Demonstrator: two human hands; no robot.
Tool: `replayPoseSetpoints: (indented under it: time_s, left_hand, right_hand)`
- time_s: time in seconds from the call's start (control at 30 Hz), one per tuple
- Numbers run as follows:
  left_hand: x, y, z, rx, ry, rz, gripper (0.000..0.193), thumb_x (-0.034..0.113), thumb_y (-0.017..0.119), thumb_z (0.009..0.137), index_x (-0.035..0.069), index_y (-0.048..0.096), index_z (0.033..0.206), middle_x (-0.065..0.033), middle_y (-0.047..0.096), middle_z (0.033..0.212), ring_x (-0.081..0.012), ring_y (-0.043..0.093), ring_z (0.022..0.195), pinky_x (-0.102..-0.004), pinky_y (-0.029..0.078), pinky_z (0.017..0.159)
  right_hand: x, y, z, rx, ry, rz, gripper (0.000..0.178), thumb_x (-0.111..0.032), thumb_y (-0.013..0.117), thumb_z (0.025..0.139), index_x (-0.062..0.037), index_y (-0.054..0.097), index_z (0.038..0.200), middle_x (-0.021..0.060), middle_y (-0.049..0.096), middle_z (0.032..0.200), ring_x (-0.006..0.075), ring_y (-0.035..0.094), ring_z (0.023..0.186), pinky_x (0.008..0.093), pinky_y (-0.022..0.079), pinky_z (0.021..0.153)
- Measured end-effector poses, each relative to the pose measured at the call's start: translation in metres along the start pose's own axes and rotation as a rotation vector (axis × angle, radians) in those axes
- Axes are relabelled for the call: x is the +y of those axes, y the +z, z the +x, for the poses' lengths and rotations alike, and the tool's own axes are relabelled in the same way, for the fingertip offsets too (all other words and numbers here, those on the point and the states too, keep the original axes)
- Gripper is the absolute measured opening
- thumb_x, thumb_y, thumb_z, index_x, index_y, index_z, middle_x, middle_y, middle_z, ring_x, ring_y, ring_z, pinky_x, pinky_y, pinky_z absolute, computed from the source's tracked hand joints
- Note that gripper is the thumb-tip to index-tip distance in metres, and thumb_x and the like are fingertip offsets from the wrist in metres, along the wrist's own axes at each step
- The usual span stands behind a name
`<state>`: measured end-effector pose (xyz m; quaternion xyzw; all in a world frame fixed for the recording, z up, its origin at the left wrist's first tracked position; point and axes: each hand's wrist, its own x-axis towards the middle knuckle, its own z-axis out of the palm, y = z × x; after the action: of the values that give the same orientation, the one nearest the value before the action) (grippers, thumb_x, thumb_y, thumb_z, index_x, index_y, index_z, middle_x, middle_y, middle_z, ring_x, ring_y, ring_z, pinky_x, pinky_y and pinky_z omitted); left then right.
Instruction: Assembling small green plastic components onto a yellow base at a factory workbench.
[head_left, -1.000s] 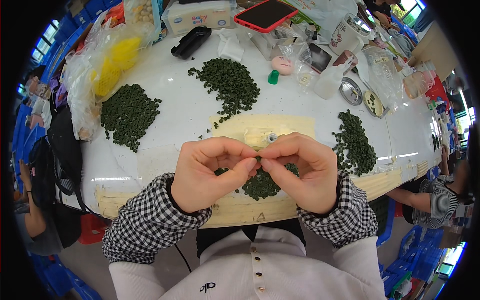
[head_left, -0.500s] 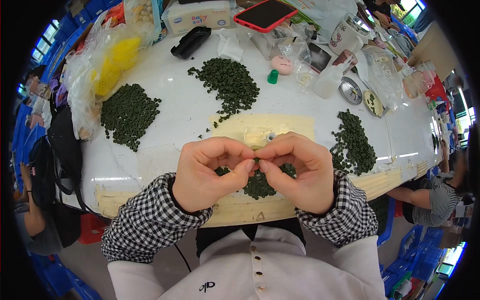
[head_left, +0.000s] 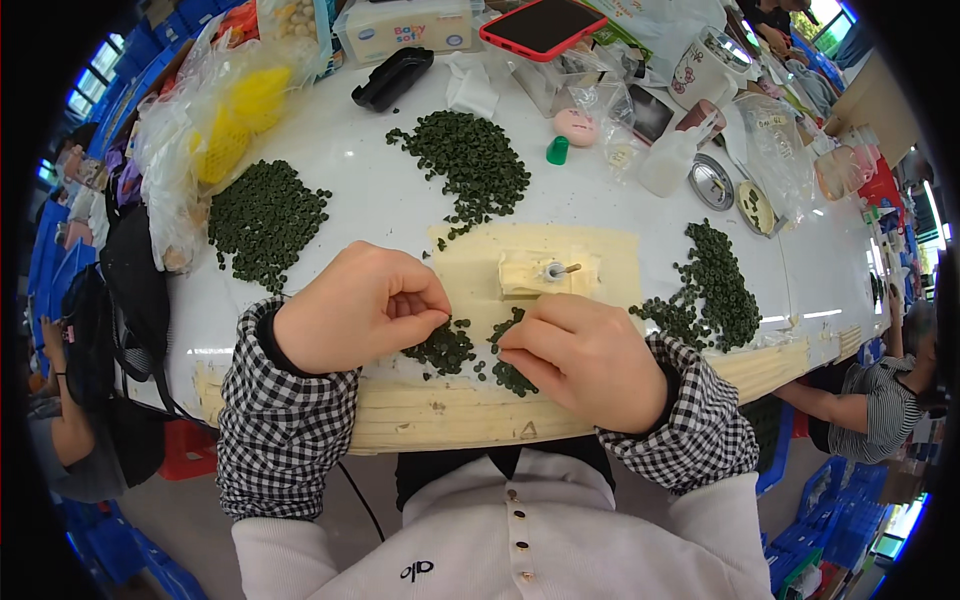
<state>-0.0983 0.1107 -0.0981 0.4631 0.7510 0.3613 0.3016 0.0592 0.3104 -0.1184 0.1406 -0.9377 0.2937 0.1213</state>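
Note:
Small dark green ring-like pieces lie by my fingers in two little heaps, a left one (head_left: 446, 348) and a right one (head_left: 513, 377). My left hand (head_left: 362, 308) is closed, thumb and fingers pinched together just above the left heap. Over the edge of the right heap, my right hand (head_left: 592, 358) has its fingertips pressed together, pointing down and left. What either pinch holds is too small or hidden to make out. Just beyond the right hand sits a block wrapped in cream tape (head_left: 525, 278), with a metal pin (head_left: 566, 270) sticking out of it.
Larger heaps of green pieces lie at left (head_left: 267, 220), far middle (head_left: 468, 165) and right (head_left: 722, 285). Farther back are a black case (head_left: 392, 80), a phone (head_left: 545, 25), a green cap (head_left: 557, 151), a squeeze bottle (head_left: 665, 165) and a mug (head_left: 708, 68). Plastic bags (head_left: 180, 150) line the left.
My hands were together in front of the block, pinching a tiny green piece. They have parted and lowered toward the two small heaps, and the block and pin now show.

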Motion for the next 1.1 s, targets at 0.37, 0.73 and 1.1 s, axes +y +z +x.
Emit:
replayPoseSetpoints:
  time_s: [0.37, 0.73, 1.1]
  left_hand:
    - [-0.009, -0.003, 0.001, 0.28, -0.054, 0.158, 0.008, 0.003, 0.071, 0.083, -0.004, 0.068, 0.085, -0.0044, 0.063, 0.068, -0.0074, 0.053, 0.057, -0.0215, 0.045, 0.055]
    - [-0.022, 0.009, 0.014, 0.37, -0.028, 0.372, 0.012, 0.006, 0.07, 0.081, -0.001, 0.069, 0.09, -0.0149, 0.066, 0.081, -0.0275, 0.068, 0.074, -0.0344, 0.053, 0.068]
    - [-0.004, 0.02, 0.012, 0.259, 0.025, -0.111, 0.009, 0.003, 0.071, 0.084, -0.004, 0.069, 0.089, -0.0057, 0.07, 0.081, -0.0098, 0.066, 0.072, -0.023, 0.053, 0.067]
  right_hand:
    - [0.006, 0.02, -0.003, -0.062, -0.107, -0.21, 0.013, -0.014, 0.073, 0.078, -0.008, 0.062, 0.083, 0.0033, 0.053, 0.077, 0.0191, 0.061, 0.072, 0.0312, 0.05, 0.055]
    - [-0.001, 0.022, -0.003, -0.082, -0.096, -0.28, 0.012, -0.012, 0.064, 0.077, -0.0051, 0.056, 0.083, 0.0056, 0.051, 0.08, 0.0191, 0.059, 0.075, 0.0306, 0.05, 0.057]
    - [-0.002, 0.019, -0.003, -0.107, -0.082, -0.368, 0.011, -0.01, 0.059, 0.076, -0.004, 0.054, 0.083, 0.0063, 0.049, 0.081, 0.0179, 0.058, 0.076, 0.0288, 0.049, 0.057]
